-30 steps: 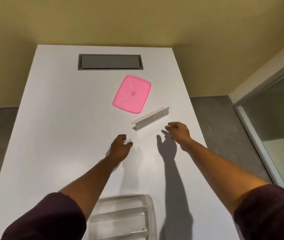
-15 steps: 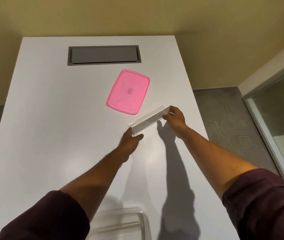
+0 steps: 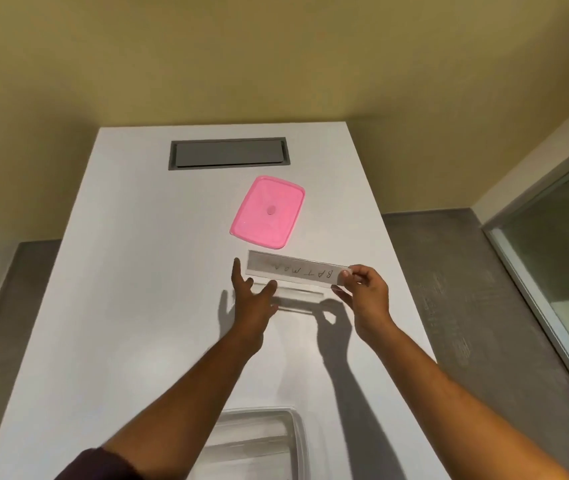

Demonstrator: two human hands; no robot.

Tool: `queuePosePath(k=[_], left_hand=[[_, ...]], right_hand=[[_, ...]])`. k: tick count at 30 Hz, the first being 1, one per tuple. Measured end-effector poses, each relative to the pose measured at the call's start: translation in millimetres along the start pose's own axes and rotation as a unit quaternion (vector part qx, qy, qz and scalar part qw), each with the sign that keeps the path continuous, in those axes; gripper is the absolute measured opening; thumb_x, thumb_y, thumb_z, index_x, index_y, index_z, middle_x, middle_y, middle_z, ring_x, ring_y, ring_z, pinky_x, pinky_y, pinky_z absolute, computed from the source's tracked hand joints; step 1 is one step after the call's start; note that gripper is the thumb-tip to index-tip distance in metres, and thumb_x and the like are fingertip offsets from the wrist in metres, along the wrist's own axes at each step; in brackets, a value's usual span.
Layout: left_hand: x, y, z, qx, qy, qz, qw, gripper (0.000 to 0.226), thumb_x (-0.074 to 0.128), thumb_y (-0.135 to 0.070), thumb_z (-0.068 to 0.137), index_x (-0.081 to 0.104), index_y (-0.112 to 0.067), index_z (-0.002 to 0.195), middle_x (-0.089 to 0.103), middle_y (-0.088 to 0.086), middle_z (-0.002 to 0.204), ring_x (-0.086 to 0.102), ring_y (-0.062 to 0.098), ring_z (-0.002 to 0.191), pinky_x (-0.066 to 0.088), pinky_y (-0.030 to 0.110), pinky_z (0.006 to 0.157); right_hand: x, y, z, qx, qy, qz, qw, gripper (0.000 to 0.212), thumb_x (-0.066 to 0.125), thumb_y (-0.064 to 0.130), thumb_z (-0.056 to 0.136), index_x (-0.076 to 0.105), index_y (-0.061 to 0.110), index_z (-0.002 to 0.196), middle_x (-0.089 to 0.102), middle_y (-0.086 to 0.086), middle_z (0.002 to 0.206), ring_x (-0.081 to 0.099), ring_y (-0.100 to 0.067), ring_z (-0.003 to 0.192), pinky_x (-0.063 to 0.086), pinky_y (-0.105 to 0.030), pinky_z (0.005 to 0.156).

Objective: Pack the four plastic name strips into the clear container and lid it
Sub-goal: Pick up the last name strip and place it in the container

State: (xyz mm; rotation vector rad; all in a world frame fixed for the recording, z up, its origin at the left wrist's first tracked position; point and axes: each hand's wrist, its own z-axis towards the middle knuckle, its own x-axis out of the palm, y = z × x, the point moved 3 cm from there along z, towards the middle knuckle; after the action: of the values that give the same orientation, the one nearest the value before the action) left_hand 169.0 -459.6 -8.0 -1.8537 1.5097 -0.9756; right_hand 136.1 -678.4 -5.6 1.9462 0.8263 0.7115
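Note:
A clear plastic name strip [image 3: 295,271] with handwritten letters hangs above the white table [image 3: 130,289], lifted and roughly level. My right hand [image 3: 366,296] pinches its right end between thumb and fingers. My left hand [image 3: 252,292] is spread open just below the strip's left end, fingers apart, seemingly not gripping it. The pink lid [image 3: 267,211] lies flat on the table beyond the strip. The clear container [image 3: 290,431] sits at the near edge, partly cut off, with other strips lying inside; my left forearm hides part of it.
A grey recessed panel [image 3: 229,153] is set into the table's far end. The table's right edge drops to a grey floor [image 3: 466,306], with a glass partition [image 3: 560,258] further right. A yellow wall stands behind.
Both hands reached the strip and raised it off the table. It has turned so its lettered face shows. My left hand has let go and opened; the right still holds the end.

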Motion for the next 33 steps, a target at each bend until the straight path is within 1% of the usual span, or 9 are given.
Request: queuePosePath(k=[3, 8, 13, 16, 19, 21, 24, 28, 33], left_hand=[[-3, -6, -30, -0.003, 0.0, -0.03, 1.0, 0.085, 0.066, -0.022, 0.094, 0.009, -0.046, 0.152, 0.037, 0.0, 0.152, 0.058, 0.028, 0.124, 0.05, 0.053, 0.104], [8, -4, -74, 0.014, 0.102, -0.022, 0.994, 0.054, 0.068, -0.033, 0.091, 0.044, -0.022, 0.138, 0.061, 0.009, 0.133, 0.066, 0.019, 0.114, 0.057, 0.043, 0.093], [-4, -10, -104, 0.082, 0.032, 0.016, 0.996, 0.041, 0.068, -0.024, 0.092, 0.05, -0.022, 0.129, 0.068, 0.005, 0.121, 0.071, 0.019, 0.104, 0.06, 0.034, 0.083], [-28, -16, -119, 0.11, 0.024, 0.05, 0.992, 0.041, 0.066, -0.027, 0.093, 0.049, -0.023, 0.13, 0.066, 0.004, 0.123, 0.07, 0.02, 0.105, 0.058, 0.044, 0.092], [-56, -28, -131, 0.157, 0.02, 0.158, 0.975, 0.05, 0.065, -0.034, 0.093, 0.044, -0.03, 0.139, 0.06, -0.002, 0.128, 0.064, 0.019, 0.106, 0.056, 0.032, 0.082], [-81, -36, -137, 0.199, 0.027, 0.255, 0.946, 0.054, 0.065, -0.034, 0.093, 0.043, -0.03, 0.143, 0.059, -0.002, 0.129, 0.061, 0.021, 0.109, 0.054, 0.026, 0.076], [-121, -39, -141, 0.26, 0.019, 0.419, 0.87, 0.058, 0.068, -0.034, 0.091, 0.048, -0.027, 0.145, 0.059, 0.004, 0.13, 0.054, 0.025, 0.12, 0.048, 0.04, 0.1], [-158, -30, -146, 0.275, 0.022, 0.514, 0.812, 0.058, 0.068, -0.031, 0.091, 0.048, -0.028, 0.145, 0.056, 0.001, 0.129, 0.045, 0.028, 0.124, 0.041, 0.037, 0.105], [-175, -11, -156, 0.276, 0.06, 0.573, 0.77, 0.06, 0.066, -0.034, 0.092, 0.044, -0.032, 0.147, 0.054, -0.001, 0.133, 0.04, 0.026, 0.122, 0.041, 0.038, 0.104]], right_hand=[[11, -3, -46, 0.03, 0.022, 0.087, 0.995, 0.009, 0.063, 0.003, 0.099, 0.055, 0.008, 0.099, 0.068, -0.017, 0.102, 0.07, -0.031, 0.108, 0.063, -0.038, 0.09], [36, -25, -119, 0.126, 0.067, 0.225, 0.964, 0.011, 0.065, 0.008, 0.099, 0.058, 0.006, 0.107, 0.073, -0.025, 0.111, 0.072, -0.029, 0.108, 0.058, -0.045, 0.101], [54, -43, -168, 0.16, 0.09, 0.269, 0.945, 0.022, 0.064, 0.008, 0.099, 0.06, 0.004, 0.12, 0.075, -0.02, 0.113, 0.074, -0.024, 0.102, 0.065, -0.035, 0.076], [55, -46, -187, 0.155, 0.115, 0.201, 0.96, 0.019, 0.069, 0.009, 0.096, 0.063, 0.004, 0.113, 0.076, -0.02, 0.112, 0.076, -0.024, 0.101, 0.065, -0.04, 0.081], [49, -39, -197, 0.123, 0.116, 0.089, 0.982, 0.022, 0.072, 0.01, 0.094, 0.065, 0.007, 0.114, 0.073, -0.016, 0.115, 0.069, -0.029, 0.111, 0.061, -0.049, 0.094], [46, -24, -200, 0.086, 0.103, 0.011, 0.991, 0.025, 0.073, 0.011, 0.093, 0.066, 0.012, 0.117, 0.069, -0.015, 0.123, 0.066, -0.029, 0.116, 0.059, -0.049, 0.096], [50, 5, -208, -0.069, 0.095, -0.135, 0.984, 0.031, 0.077, 0.012, 0.09, 0.064, 0.022, 0.117, 0.063, -0.008, 0.13, 0.066, -0.017, 0.11, 0.059, -0.042, 0.093], [64, 29, -221, -0.409, 0.108, -0.393, 0.816, 0.054, 0.08, 0.018, 0.083, 0.055, 0.027, 0.131, 0.051, 0.006, 0.135, 0.057, -0.011, 0.118, 0.053, -0.028, 0.093], [69, 5, -218, -0.399, 0.268, -0.609, 0.631, 0.075, 0.083, 0.034, 0.081, 0.048, 0.031, 0.147, 0.047, 0.009, 0.153, 0.038, -0.015, 0.144, 0.049, -0.036, 0.106]])
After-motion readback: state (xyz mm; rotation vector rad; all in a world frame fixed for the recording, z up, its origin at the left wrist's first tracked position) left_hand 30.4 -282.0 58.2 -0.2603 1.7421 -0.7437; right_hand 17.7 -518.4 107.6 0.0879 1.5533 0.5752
